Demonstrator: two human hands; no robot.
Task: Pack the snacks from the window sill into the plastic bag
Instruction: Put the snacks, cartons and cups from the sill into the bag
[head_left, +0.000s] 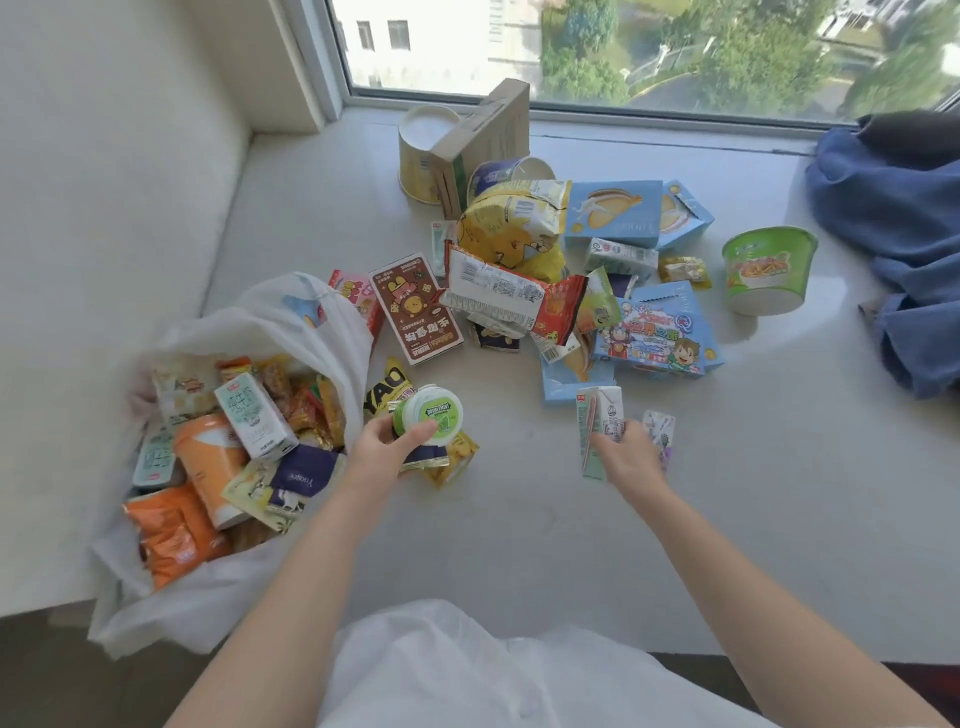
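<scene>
Two hands gripping: left hand overloading on round green mint tin plus small packets, right hand pinching white milk carton, risking drops beside white plastic bag.

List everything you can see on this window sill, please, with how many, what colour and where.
plastic bag: one, white, left on the sill, open, part-filled with snacks
gum tub: one, green and white, in the left hand beside the bag
milk carton: one, white, in the right hand
loose snack pile: many packets and boxes, mixed colours, centre of the sill
brown box: one, lying flat right of the bag
noodle bowl: one, green, right of the pile
yellow cup: one, near the window
blue cloth: one, far right
left hand: grips the gum tub
right hand: grips the milk carton
</scene>
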